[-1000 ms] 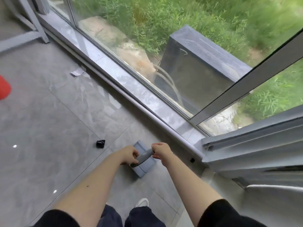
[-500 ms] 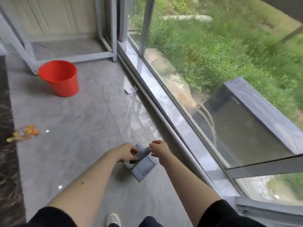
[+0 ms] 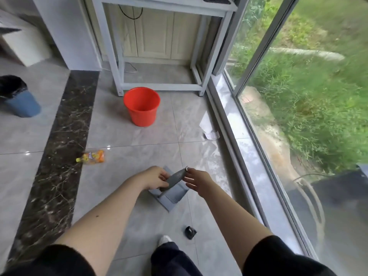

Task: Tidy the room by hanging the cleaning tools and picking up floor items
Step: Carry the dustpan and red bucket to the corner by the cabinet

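The tidying looks barely begun, judging by how much lies loose on the grey tiled floor [image 3: 129, 140]. Largest of the loose things is the red bucket [image 3: 141, 106], standing upright and empty in front of the white metal stand [image 3: 117, 56], well apart from the person. At the far left a blue waste bin [image 3: 22, 102] with a black liner stands on the tiles.

The one cleaning tool in view, a grey dustpan [image 3: 171, 193], is off the floor in the person's grasp, not yet hung; no hook or rail for it shows anywhere, so where it belongs cannot be told. The left hand [image 3: 157, 177] grips the handle low down, its fingers curled round it where it meets the pan. The right hand [image 3: 196, 181] is at the handle's upper tip, its fingers [image 3: 189, 175] spread and loose; whether they touch the tip cannot be told.

Still to be picked up: an orange and yellow snack packet [image 3: 92, 157] on the edge of the dark marble strip [image 3: 59, 156], white paper scraps [image 3: 209, 128] beside the window track, and a small black object [image 3: 190, 232] near the person's shoe.
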Demonstrator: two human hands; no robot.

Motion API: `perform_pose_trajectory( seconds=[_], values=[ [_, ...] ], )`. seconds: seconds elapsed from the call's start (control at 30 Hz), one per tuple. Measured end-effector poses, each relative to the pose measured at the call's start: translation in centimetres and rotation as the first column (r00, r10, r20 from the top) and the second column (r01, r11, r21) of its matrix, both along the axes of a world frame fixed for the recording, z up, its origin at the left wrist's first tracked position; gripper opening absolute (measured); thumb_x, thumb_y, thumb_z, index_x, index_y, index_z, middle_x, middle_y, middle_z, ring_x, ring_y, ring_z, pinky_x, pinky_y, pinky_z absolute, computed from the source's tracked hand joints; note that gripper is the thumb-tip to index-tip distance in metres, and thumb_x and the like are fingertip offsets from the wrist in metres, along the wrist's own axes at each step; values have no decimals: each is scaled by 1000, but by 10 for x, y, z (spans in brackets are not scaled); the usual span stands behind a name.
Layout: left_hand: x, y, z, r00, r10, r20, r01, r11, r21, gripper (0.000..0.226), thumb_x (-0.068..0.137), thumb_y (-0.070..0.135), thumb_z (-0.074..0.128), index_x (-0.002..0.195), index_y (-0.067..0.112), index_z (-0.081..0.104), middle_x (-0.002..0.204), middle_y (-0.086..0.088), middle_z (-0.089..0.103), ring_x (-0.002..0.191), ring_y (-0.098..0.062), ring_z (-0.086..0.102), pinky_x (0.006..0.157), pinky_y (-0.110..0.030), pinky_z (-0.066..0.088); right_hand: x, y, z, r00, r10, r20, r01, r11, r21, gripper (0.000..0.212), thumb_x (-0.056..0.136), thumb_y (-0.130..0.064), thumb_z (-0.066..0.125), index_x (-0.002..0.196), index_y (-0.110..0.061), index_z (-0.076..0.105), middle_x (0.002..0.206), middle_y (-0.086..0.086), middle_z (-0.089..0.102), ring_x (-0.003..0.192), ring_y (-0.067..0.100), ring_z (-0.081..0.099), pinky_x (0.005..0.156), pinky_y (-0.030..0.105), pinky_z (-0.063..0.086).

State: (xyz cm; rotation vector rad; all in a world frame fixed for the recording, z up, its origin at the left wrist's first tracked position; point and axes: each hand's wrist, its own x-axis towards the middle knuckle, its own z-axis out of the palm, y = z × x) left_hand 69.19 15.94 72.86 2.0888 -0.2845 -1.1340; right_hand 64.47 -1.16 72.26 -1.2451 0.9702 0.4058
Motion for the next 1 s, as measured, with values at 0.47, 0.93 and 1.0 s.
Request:
perform_pose_trajectory(
  seconds=[0.47, 0.93, 1.0],
  values=[
    [159, 83, 5, 968, 252, 13, -249, 962, -112, 28, 84, 3, 64, 112, 6, 68, 94, -13, 69, 83, -20, 59, 75, -31, 48, 220, 89, 7, 986, 165, 34, -163, 985, -53, 32, 76, -5, 76, 100, -2, 56, 86, 15, 59, 71, 26, 64, 60, 29, 58],
    [333, 112, -6, 972, 192, -137, -209, 970, -125, 29, 83, 1, 65, 112, -3, 64, 87, -11, 66, 72, -19, 54, 60, -20, 45, 388, 130, -3, 993, 96, -68, -111, 955, -275, 54, 70, -2, 79, 115, -6, 48, 93, 11, 54, 78, 23, 60, 71, 33, 56],
    [356, 107, -10, 970, 209, -127, -224, 967, -122, 28, 82, 3, 67, 110, -1, 65, 77, -2, 65, 62, -8, 54, 53, -11, 44, 410, 125, -6, 995, 80, -65, -95, 955, -281, 52, 71, -2, 78, 113, -7, 47, 80, 6, 51, 68, 19, 58, 70, 32, 56]
  ],
)
